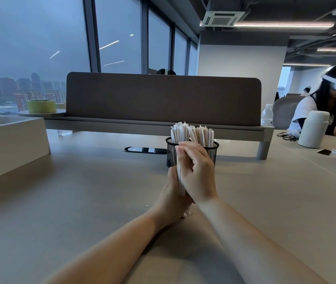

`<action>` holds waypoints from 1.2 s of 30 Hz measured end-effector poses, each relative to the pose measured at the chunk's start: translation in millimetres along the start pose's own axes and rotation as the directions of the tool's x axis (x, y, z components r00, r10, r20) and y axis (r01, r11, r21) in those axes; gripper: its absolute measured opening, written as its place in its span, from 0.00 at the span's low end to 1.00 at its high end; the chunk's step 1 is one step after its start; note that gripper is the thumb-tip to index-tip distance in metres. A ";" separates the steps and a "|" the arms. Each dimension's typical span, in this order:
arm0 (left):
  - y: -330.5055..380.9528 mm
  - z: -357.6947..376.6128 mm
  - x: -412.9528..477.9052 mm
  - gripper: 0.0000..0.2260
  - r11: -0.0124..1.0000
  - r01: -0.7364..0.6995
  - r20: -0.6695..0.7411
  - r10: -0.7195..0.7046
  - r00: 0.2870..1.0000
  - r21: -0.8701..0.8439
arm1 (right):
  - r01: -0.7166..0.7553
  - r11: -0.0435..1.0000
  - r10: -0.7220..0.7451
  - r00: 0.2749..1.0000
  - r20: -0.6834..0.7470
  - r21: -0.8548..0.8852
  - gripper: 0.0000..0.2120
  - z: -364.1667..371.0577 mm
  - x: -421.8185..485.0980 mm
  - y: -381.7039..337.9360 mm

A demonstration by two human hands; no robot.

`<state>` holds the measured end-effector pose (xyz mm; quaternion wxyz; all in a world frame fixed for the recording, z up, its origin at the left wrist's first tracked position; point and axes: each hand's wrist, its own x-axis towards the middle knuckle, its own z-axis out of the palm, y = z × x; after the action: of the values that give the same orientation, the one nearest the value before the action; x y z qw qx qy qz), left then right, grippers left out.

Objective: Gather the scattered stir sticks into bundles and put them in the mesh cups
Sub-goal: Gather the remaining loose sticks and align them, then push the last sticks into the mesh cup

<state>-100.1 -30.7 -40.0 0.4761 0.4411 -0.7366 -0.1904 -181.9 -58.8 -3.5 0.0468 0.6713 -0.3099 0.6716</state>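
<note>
1. At the far left, at about 9 o'clock from the hands, a white box (pixel 9 140) sits on the grey surface (pixel 81 191). A roll of green tape (pixel 41 106) lies on a low shelf beyond it.
2. The left hand (pixel 170 194) comes in from 7 o'clock with its forearm low over the surface. It stands on edge with the palm turned right and wraps the lower part of a bundle of stir sticks (pixel 179 177).
3. The bundle stands nearly upright, squeezed between the two palms. Only a thin white edge shows, and its frayed lower end pokes out under the wrists, just above the surface.
4. The right hand (pixel 197 173) comes in from 5 o'clock and sits higher than the left. Its fingers curl over the top of the bundle and clasp it against the left hand.
5. At 12 o'clock, just behind the hands, two black mesh cups (pixel 213 152) stand upright side by side. Both are packed with upright wrapped sticks (pixel 191 134).
6. At about 2 o'clock, well apart, a white flask (pixel 312 130) stands on the surface.
</note>
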 end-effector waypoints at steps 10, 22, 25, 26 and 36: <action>-8.7 2.4 1.4 0.16 0.997 0.028 -0.022 -0.030 0.999 -0.076 | -0.772 0.462 0.634 0.632 0.446 0.437 0.14 -2.8 13.8 -21.7; -13.0 -0.1 3.5 0.08 0.972 0.236 0.197 -0.229 0.953 -0.010 | -0.696 0.496 0.555 0.714 0.427 0.519 0.09 -3.5 9.9 -8.5; -13.7 -0.5 4.0 0.12 0.962 0.259 0.204 -0.272 0.940 0.090 | -0.748 0.486 0.554 0.664 0.502 0.452 0.11 0.8 -1.9 -5.7; -13.9 -0.8 5.3 0.17 0.944 0.293 0.200 -0.320 0.926 0.151 | -0.751 0.501 0.560 0.660 0.500 0.430 0.12 2.1 -5.0 -5.0; -18.2 -26.3 30.3 0.50 0.911 0.255 0.430 -0.383 0.818 0.325 | -0.750 0.485 0.608 0.659 0.443 0.450 0.17 1.4 19.1 15.8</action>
<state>-73.4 -62.0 -24.1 0.1773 0.5541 -0.7648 -0.2769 -190.0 -79.0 8.5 -0.4734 0.5408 -0.3250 0.6147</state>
